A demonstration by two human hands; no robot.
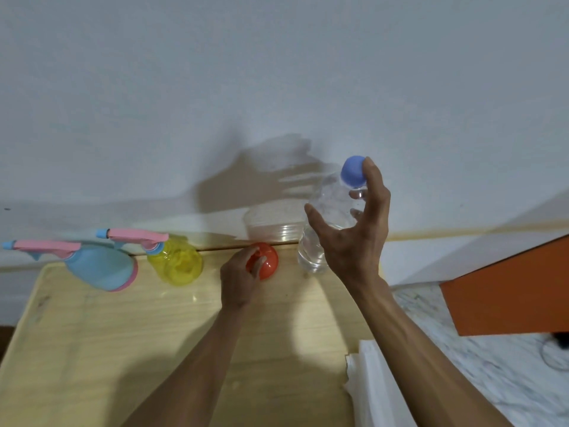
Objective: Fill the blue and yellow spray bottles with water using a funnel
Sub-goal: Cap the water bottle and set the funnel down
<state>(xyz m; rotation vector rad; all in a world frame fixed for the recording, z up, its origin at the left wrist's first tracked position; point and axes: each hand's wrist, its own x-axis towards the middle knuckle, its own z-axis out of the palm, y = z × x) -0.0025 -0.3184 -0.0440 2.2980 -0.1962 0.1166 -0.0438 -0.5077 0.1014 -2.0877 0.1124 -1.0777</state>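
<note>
A blue spray bottle [98, 268] with a pink trigger head stands at the table's far left. Just to its right is a yellow spray bottle [177, 265], also with a pink head. My left hand [238, 280] grips a red funnel [268, 265] resting on the table near the back edge. A clear water bottle [311, 245] with a blue cap [353, 172] stands to the right of the funnel. My right hand [354, 229] is spread around its upper part, with the thumb on the left side and the fingers near the cap; a firm grasp is not plain.
A clear plastic container [271, 224] sits behind the funnel against the white wall. The wooden table [123, 334] has open surface in front. White folded material [378, 389] lies at its right edge. An orange panel [508, 294] stands over marble flooring to the right.
</note>
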